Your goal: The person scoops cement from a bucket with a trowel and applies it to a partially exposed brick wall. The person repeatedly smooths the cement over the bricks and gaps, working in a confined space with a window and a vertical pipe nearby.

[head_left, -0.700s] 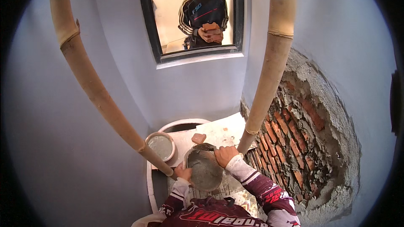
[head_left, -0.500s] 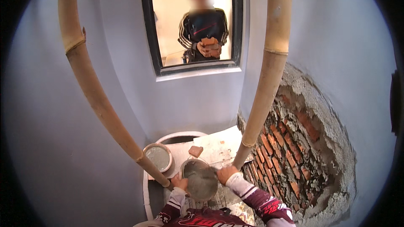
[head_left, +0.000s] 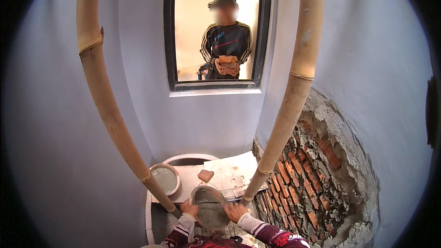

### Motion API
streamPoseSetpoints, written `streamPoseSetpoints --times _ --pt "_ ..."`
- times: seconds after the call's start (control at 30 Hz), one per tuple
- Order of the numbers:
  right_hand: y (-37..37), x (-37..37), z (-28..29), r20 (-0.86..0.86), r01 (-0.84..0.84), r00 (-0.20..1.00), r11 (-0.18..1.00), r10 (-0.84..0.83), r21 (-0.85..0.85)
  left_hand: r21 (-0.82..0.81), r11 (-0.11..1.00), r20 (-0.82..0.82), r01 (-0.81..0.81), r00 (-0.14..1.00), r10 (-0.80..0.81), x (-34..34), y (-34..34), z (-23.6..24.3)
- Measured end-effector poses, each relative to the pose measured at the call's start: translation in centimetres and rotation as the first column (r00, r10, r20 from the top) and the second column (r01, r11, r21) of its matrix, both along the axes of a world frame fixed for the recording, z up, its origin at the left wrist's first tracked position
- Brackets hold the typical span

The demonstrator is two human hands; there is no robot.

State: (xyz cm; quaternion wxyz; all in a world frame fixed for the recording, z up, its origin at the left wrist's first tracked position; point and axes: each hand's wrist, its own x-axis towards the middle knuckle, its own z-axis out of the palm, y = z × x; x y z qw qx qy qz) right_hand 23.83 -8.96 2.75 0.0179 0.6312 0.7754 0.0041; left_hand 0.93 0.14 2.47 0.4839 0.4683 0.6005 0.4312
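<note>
A round bucket (head_left: 212, 218) with wet grey mortar (head_left: 209, 209) in it stands close in front of me. My left hand (head_left: 189, 208) is closed on its left rim. On the opposite side, my right hand (head_left: 235, 211) is closed on the right rim, fingers curled over the edge. A thin dark line crosses the mortar; I cannot tell what it is. Just beyond the bucket, a reddish piece of brick (head_left: 206, 175) lies on a pale board (head_left: 229, 169).
A second bucket (head_left: 177, 184) of grey mix stands at the left. Bamboo poles rise at left (head_left: 112, 115) and right (head_left: 278, 140). Broken plaster bares brickwork (head_left: 298, 179) at the right. Behind a window frame (head_left: 216, 86), a person (head_left: 225, 41) holds bricks (head_left: 228, 64).
My right hand has come down from a dark, blurred thing at the bucket's upper right onto its rim. The view has tilted up slightly. My left hand stays at the left rim.
</note>
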Motion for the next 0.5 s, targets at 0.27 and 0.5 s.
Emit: streamPoseSetpoints --times 0.27,0.5 --pt "0.0 -0.8 -4.3 -0.119 0.218 0.966 0.969 -0.231 -0.114 0.128 0.988 -0.157 0.081 0.986 -0.061 1.9 1.4 -3.4" --pt "-0.6 2.2 3.8 0.004 0.293 0.954 0.928 -0.3 -0.231 0.125 0.984 -0.283 0.129 0.955 -0.09 1.8 2.1 -5.9"
